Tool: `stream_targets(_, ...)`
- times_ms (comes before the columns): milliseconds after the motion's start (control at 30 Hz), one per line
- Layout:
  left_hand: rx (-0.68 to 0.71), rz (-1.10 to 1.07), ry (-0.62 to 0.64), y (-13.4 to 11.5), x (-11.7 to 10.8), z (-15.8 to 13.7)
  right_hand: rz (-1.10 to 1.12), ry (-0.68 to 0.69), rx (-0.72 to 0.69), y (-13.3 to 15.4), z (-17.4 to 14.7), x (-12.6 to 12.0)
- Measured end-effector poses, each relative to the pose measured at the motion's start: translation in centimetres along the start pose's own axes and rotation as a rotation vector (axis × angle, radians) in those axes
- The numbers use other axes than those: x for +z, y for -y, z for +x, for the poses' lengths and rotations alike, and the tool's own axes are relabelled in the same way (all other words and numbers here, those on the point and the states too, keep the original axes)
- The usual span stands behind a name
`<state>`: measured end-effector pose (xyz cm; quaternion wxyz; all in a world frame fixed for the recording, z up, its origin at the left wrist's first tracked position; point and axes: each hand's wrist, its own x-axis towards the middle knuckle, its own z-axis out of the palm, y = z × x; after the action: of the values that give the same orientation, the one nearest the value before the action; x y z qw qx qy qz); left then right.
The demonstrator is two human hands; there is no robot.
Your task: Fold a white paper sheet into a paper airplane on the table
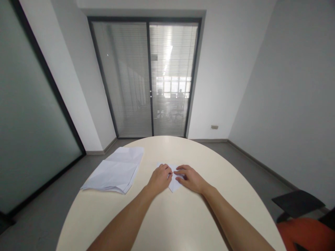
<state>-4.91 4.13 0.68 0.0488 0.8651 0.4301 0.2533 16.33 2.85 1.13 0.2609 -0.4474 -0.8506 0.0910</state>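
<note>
Left hand [161, 177] and right hand [192, 179] meet over a small folded sheet of white paper [175, 186] at the middle of a round table, seen from the head of the person seated there. Pale walls [295, 87] and a grey floor [65, 205] enclose the room, with a dark-framed frosted panel [34, 115] along the left side. Straight ahead stands a two-pane glass partition [131, 87] hung with slatted blinds, blurred shapes and bright light showing through its right pane. Below it spreads the cream tabletop [178, 226], its rounded far edge near the partition in the view. At lower right, partly cut off by the frame, is a chair with an orange-red seat [306, 233] and a black armrest [298, 203]. Larger white sheets [115, 170], stacked loosely and creased, lie on the table's left side, well apart from the hands. The right hand's fingers are bent and loosely spread over the paper's right part, with a gap between thumb and forefinger. The left hand's fingers curl close together on its left part; whether they pinch an edge cannot be told. Between the hands, one pointed corner of the folded paper faces the person. A small wall plate [214, 127] is set low on the far wall.
</note>
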Motion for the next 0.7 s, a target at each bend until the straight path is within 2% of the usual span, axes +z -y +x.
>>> stream_targets(367,0.021,-0.017,-0.017,0.4,0.4,-0.1,-0.096,0.023,0.043,-1.4,-0.2,0.9)
stream_targets(533,0.051,-0.033,0.003,-0.1,0.0,-0.2,-0.129,0.039,0.150,-1.5,-0.3,1.1)
stream_targets(700,0.068,-0.023,0.031,-0.5,-0.2,-0.5,-0.172,-0.010,0.246,-1.5,-0.2,0.6)
